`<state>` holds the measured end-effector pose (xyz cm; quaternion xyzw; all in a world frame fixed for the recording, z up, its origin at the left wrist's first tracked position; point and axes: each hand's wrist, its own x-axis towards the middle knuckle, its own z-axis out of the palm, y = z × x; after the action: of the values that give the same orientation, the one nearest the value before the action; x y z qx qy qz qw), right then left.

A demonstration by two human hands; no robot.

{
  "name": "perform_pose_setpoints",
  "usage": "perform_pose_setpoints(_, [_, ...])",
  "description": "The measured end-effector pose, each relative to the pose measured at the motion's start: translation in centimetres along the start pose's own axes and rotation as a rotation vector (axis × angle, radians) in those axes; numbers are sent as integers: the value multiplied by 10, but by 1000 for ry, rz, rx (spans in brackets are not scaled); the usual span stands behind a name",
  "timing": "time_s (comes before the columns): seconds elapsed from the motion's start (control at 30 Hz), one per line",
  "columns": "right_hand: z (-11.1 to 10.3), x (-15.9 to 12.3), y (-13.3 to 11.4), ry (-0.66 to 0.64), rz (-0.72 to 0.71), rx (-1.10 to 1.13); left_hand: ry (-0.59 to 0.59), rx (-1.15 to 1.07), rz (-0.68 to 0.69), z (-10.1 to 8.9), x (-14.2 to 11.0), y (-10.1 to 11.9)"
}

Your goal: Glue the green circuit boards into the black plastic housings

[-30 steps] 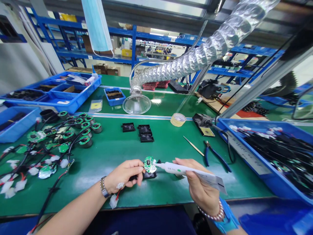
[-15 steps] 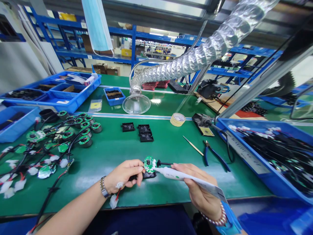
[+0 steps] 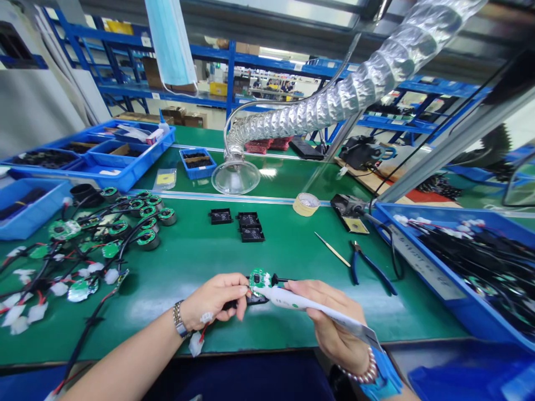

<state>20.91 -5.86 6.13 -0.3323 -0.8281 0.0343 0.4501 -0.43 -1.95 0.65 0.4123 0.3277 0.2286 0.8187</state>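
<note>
Pinched in the fingers of my left hand (image 3: 219, 296) is the wiring side of a small round green circuit board (image 3: 258, 277). The board is tilted up above a black plastic case (image 3: 256, 299). A white connector (image 3: 195, 344) on red and black wire hangs below that hand. My right hand (image 3: 334, 314) is wrapped round a white glue tube (image 3: 301, 301), its nozzle at the lower face of the board. Whether glue is coming out is too small to tell. A black cable (image 3: 284, 279) runs from the board's right side towards my right hand.
Small black cases (image 3: 251, 226) lie beyond my hands. Wired boards (image 3: 112, 228) cover the left side. Side cutters (image 3: 370, 267), a thin pointed stick (image 3: 332, 249) and a tape roll (image 3: 306, 204) lie to the right, beside a blue bin (image 3: 434, 278) of cables. A fume hood (image 3: 236, 177) hangs ahead.
The tube's nozzle has moved left across the board, from its right edge to its lower left part. The board has tipped slightly. My left hand keeps its grip.
</note>
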Motion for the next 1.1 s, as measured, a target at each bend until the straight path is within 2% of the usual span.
perform_pose_setpoints(0.3, [-5,1,-3,-32,-15,16,-16,-8,-1,0,0,-1])
perform_pose_setpoints(0.5, [-13,-9,4,54,158,30,-15,1,-2,0,0,-1])
perform_pose_setpoints(0.8, [-6,-12,10,127,229,63,-15,32,-17,0,-1,0])
perform_pose_setpoints(0.97, [-8,-8,10,92,207,32,-21,27,-13,0,-1,-1])
perform_pose_setpoints(1.1, [-18,-3,4,-50,95,-1,-13,20,-15,1,-1,0])
